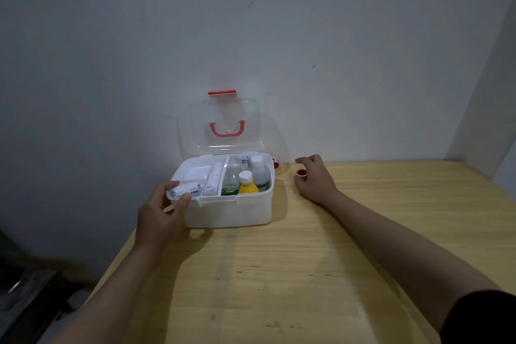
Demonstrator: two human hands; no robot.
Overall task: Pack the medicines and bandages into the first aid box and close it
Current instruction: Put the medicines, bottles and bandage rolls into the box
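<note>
A white first aid box [229, 209] stands open on the wooden table, its clear lid [220, 123] with red handle upright against the wall. Inside are a yellow bottle [247, 184], a white-capped bottle [259, 173], a green-labelled item and a wrapped bandage roll [213, 179] in the tray. My left hand [162, 215] pinches another white bandage roll [185, 190] at the tray's front-left corner. My right hand [315, 180] rests on the table right of the box, fingers curled round a small red-capped item [301, 172].
A second small red-topped item [276, 163] lies by the wall just behind the box's right corner. The table's left edge [122, 248] runs close beside the box, with dark floor below. A wall corner rises at the far right.
</note>
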